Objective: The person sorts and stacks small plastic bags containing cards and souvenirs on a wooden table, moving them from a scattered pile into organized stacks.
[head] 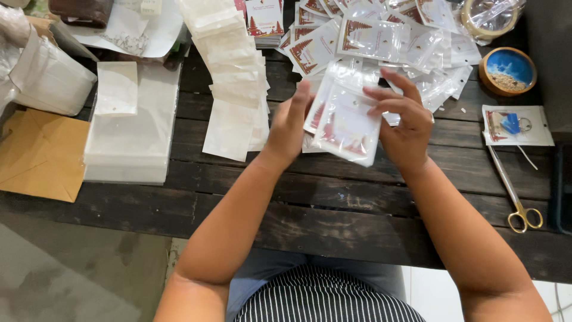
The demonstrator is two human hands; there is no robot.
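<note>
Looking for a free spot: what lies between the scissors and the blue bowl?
In the head view, a small packaged card lies between the scissors and the blue bowl.

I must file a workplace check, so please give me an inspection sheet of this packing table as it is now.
Surface: dark wooden plank table, worn.
Job's things: bundle of clear-sleeved cards, held between both hands.
Clutter: heap of sleeved cards; row of empty sleeves; stack of clear bags; brown envelope; scissors; blue-lined bowl; tape roll.
Grippers: left hand and right hand grip the bundle.
Cables: nothing seen.
Surroundings: grey floor.
</note>
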